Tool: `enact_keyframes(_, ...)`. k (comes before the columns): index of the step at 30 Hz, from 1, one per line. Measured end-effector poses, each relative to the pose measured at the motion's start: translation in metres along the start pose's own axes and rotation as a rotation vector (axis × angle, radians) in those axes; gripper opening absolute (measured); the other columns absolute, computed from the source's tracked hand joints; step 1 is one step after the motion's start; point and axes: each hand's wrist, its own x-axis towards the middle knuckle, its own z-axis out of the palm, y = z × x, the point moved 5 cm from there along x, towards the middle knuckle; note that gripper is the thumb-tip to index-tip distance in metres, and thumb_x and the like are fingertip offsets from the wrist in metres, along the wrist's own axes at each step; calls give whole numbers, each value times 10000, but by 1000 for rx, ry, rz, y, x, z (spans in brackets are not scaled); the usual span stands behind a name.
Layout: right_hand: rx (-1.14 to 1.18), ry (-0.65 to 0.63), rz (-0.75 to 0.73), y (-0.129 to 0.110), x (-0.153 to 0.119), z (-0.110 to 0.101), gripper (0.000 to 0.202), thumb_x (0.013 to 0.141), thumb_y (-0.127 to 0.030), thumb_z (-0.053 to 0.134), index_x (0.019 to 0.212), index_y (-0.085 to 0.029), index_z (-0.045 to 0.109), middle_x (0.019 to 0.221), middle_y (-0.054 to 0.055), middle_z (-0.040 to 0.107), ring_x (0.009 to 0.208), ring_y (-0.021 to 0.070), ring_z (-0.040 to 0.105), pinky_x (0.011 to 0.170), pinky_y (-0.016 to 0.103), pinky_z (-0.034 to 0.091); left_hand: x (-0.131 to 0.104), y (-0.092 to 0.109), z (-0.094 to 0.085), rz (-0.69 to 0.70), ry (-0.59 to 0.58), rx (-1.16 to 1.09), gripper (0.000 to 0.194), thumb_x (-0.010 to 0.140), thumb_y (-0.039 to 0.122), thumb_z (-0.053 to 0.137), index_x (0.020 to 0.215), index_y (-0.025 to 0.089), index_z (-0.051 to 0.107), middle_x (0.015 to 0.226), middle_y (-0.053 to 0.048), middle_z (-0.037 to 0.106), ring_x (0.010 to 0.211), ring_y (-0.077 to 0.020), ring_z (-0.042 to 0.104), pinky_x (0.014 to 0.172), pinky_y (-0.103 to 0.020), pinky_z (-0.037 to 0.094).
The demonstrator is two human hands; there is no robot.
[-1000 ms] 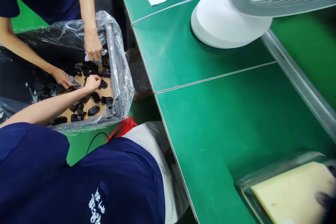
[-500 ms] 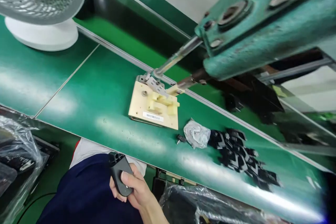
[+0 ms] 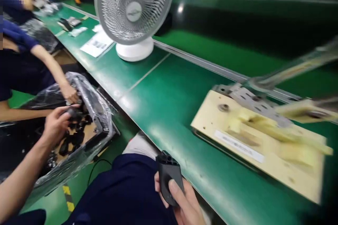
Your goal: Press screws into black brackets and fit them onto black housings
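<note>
Wrapped round a black plastic part (image 3: 169,175), my right hand (image 3: 185,197) is low in the middle, over my lap beside the bench edge. My left hand (image 3: 56,123) reaches over a plastic-lined box (image 3: 92,163) at the left, its fingers closed on a dark part (image 3: 75,113). Loose black parts (image 3: 76,137) lie in the box beneath it. On the green bench at the right sits a cream fixture plate (image 3: 243,147) with yellow blocks and a metal clamp, slightly blurred.
A white fan (image 3: 134,51) stands at the back of the green bench (image 3: 148,95), papers (image 3: 97,44) beside it. At the left, a co-worker's hand (image 3: 69,93) reaches into the same box. A blurred metal rod (image 3: 298,65) slants above the fixture.
The view has swung left, bringing the co-worker, the box and my left hand into sight. My left hand is now on a dark part. My right hand keeps its black part.
</note>
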Motion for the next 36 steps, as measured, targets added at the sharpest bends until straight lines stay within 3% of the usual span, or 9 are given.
enact_keyframes(1, -23, -4, -10, 0, 2, -1, 447, 806, -565, 617, 915, -135, 672, 726, 57, 616, 509, 94, 457, 500, 241, 413, -11, 7, 1, -6, 7, -57, 401, 741, 479, 682, 953, 151, 590, 983, -68, 639, 748, -172, 617, 551, -262, 493)
enact_keyframes(3, -49, -16, -54, -4, 1, 4, 462, 796, -580, 617, 910, -136, 669, 727, 60, 608, 517, 107, 459, 496, 254, 420, -25, 17, 34, -42, -82, -164, 435, 628, 485, 725, 891, 161, 603, 943, -74, 662, 712, -194, 627, 480, -242, 447)
enact_keyframes(8, 12, 86, -271, -35, -11, 7, 476, 798, -596, 607, 870, -128, 652, 727, 56, 604, 550, 112, 473, 511, 255, 412, -68, 31, 167, -383, -471, -499, 426, 634, 314, 753, 1018, 175, 631, 804, -34, 640, 670, -146, 613, 507, -210, 456)
enact_keyframes(12, 84, 159, -334, -48, -16, -17, 476, 800, -603, 599, 802, -129, 632, 708, 46, 602, 490, 80, 440, 490, 247, 387, -92, 36, 217, -490, -567, -425, 312, 626, 285, 778, 856, 130, 634, 751, -42, 626, 668, -160, 629, 539, -227, 486)
enact_keyframes(18, 59, 247, -286, -47, -14, -43, 500, 776, -621, 608, 829, -123, 619, 678, 36, 576, 528, 99, 466, 465, 240, 376, -66, 30, 235, -318, -556, -223, 324, 640, 325, 761, 857, 142, 605, 731, -16, 596, 637, -145, 608, 497, -215, 442)
enact_keyframes(24, -89, 320, -254, -52, -18, -52, 450, 820, -583, 570, 718, -144, 550, 590, -4, 490, 518, 87, 426, 471, 231, 350, -8, 33, 230, 134, -486, 336, 527, 700, 449, 680, 1139, 178, 576, 955, -65, 616, 659, -152, 580, 513, -253, 444)
enact_keyframes(27, -82, 313, -313, -59, -18, -53, 437, 833, -562, 561, 676, -157, 522, 585, -16, 444, 548, 89, 417, 483, 225, 351, 6, 37, 225, 468, -347, 604, 592, 740, 448, 648, 1263, 204, 521, 1264, -141, 513, 937, -253, 606, 737, -385, 521)
enact_keyframes(31, -6, 341, -363, -62, -17, -55, 446, 831, -562, 567, 646, -168, 469, 585, -31, 409, 539, 77, 401, 491, 221, 357, -13, 46, 216, 891, -182, 571, 550, 782, 298, 637, 1298, 165, 503, 1358, -184, 459, 1260, -350, 458, 1015, -514, 412)
enact_keyframes(36, 125, 317, -320, -52, -12, -50, 524, 799, -673, 541, 700, -158, 524, 624, -3, 487, 533, 92, 456, 481, 235, 381, -45, 45, 218, 921, -235, 487, 439, 797, 185, 626, 1229, 190, 550, 1283, -143, 542, 1213, -309, 518, 996, -474, 442)
